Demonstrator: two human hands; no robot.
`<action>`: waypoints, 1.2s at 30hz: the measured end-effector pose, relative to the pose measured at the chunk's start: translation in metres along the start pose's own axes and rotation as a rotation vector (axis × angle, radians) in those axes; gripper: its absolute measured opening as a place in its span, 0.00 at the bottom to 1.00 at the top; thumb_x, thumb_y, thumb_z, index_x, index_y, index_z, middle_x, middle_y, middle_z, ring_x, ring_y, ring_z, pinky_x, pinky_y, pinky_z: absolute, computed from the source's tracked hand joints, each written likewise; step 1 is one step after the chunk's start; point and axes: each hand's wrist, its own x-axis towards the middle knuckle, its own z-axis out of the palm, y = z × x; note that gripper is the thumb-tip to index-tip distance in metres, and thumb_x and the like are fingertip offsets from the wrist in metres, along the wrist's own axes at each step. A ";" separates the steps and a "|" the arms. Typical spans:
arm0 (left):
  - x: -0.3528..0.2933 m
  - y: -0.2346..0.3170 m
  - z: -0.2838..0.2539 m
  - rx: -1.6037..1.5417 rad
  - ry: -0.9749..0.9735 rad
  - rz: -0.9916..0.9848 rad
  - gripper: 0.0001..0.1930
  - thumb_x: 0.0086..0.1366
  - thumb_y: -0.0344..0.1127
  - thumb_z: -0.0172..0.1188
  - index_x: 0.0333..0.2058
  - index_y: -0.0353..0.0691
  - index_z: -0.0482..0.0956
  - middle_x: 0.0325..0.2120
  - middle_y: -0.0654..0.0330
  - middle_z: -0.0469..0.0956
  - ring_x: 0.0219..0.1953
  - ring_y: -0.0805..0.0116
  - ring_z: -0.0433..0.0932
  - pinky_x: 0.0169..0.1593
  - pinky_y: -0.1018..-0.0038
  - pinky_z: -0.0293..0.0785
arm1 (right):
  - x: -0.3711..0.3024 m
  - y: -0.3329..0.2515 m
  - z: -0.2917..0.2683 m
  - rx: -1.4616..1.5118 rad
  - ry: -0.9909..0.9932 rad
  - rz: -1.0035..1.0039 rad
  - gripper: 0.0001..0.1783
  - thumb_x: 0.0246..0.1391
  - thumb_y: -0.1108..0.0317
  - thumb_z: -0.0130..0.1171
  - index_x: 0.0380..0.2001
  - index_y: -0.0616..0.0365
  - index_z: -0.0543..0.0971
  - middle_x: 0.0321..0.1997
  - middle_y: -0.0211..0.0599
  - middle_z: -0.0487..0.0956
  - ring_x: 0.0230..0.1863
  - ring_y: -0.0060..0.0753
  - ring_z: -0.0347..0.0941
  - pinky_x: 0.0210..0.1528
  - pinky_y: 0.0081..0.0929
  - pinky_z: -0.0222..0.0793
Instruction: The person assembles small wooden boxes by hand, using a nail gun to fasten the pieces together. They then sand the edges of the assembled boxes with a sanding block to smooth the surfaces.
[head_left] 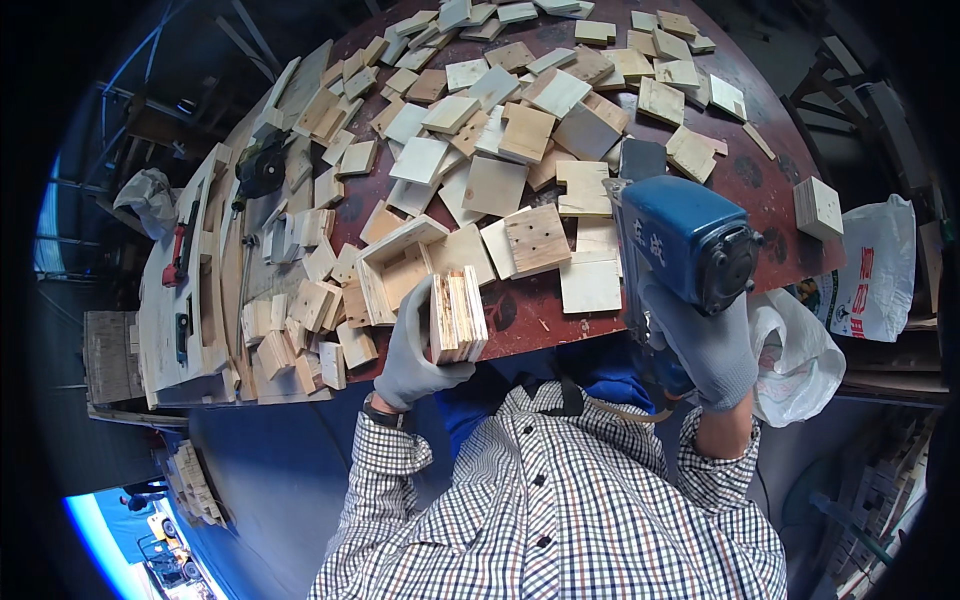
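Note:
My left hand, in a grey glove, is closed round a small stack of plywood pieces with their layered edges turned up. The stack is held at the near edge of the table. Just beyond it stands an open-topped wooden box on the red-brown tabletop. My right hand, also gloved in grey, grips the handle of a blue nail gun. Its body is raised over the table's right front part, near loose square boards. The nail gun partly hides my right fingers.
Loose wooden blocks cover much of the table in an uneven heap. Long boards carrying a red-handled tool and a black power tool lie left. One block sits at the right edge, near white plastic bags.

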 end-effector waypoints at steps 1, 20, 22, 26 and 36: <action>0.001 0.008 -0.010 0.147 0.030 0.038 0.61 0.38 0.35 0.81 0.72 0.35 0.57 0.65 0.51 0.69 0.68 0.54 0.70 0.72 0.61 0.65 | -0.001 -0.001 0.001 0.010 -0.004 0.016 0.17 0.59 0.70 0.70 0.51 0.59 0.80 0.30 0.31 0.82 0.24 0.18 0.76 0.25 0.22 0.71; 0.046 -0.039 -0.076 0.986 -0.011 0.060 0.54 0.40 0.39 0.78 0.68 0.39 0.63 0.58 0.48 0.72 0.60 0.46 0.71 0.66 0.54 0.67 | -0.007 -0.008 0.007 -0.011 -0.023 0.065 0.18 0.60 0.73 0.67 0.52 0.62 0.78 0.31 0.35 0.84 0.24 0.22 0.78 0.23 0.22 0.72; 0.026 -0.029 -0.068 0.927 0.118 0.101 0.53 0.40 0.39 0.77 0.68 0.39 0.64 0.59 0.49 0.72 0.61 0.46 0.71 0.66 0.53 0.66 | -0.007 -0.008 0.008 -0.024 0.004 0.040 0.18 0.61 0.73 0.67 0.53 0.63 0.78 0.32 0.36 0.84 0.24 0.23 0.78 0.23 0.22 0.71; -0.017 -0.003 -0.016 0.660 0.021 0.162 0.52 0.41 0.40 0.77 0.68 0.40 0.66 0.58 0.51 0.72 0.62 0.49 0.71 0.66 0.54 0.65 | -0.005 -0.005 0.010 -0.050 -0.009 0.032 0.18 0.61 0.73 0.67 0.53 0.62 0.78 0.33 0.36 0.84 0.24 0.21 0.78 0.23 0.21 0.71; -0.015 -0.030 0.052 0.526 0.114 0.043 0.51 0.44 0.47 0.77 0.68 0.39 0.66 0.58 0.51 0.74 0.59 0.48 0.72 0.62 0.54 0.68 | -0.002 0.003 0.018 -0.118 -0.080 -0.035 0.20 0.60 0.73 0.68 0.55 0.61 0.77 0.38 0.36 0.84 0.28 0.21 0.79 0.26 0.21 0.73</action>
